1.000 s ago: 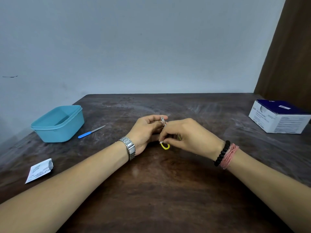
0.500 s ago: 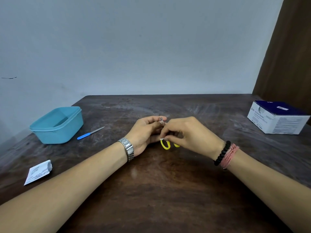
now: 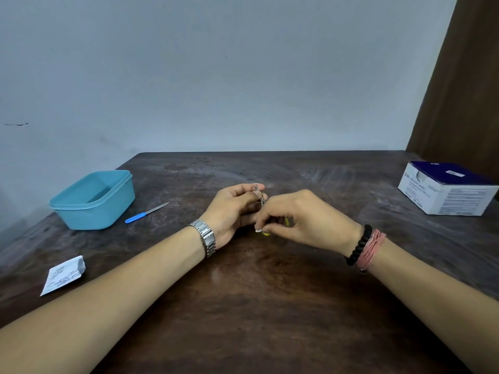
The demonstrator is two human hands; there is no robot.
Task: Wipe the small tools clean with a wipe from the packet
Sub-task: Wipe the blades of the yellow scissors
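Head view showed both hands meeting over the middle of the wooden table [image 3: 270, 306]; between them sat a small pair of scissors [image 3: 259, 196] with yellow handles, blades pointing up and away, loops low and mostly hidden. The left hand [image 3: 232, 209] curled its fingers and thumb round the blades, apparently to pinch a wipe against the metal, though the wipe itself was too small and covered to make out; the right hand [image 3: 302, 220] gripped the yellow loops from the other side, probably to steady the tool or draw it through the left hand's pinch. Holding it just above the table looked like a way to keep the small tool close under the eyes.

A blue-handled nail file [image 3: 147, 212] lay flat just beside the teal tub [image 3: 94, 201] at the left; whether it had been wiped could not be told. A torn white packet [image 3: 63, 276] lay near the left edge, well apart from the hands, likely set aside once opened; a blue-and-white box [image 3: 448, 193] stood at the far right, presumably the packets' supply.

Counted: two tools, one tub, one loose packet, one box; one watch on the left wrist, two bands on the right.
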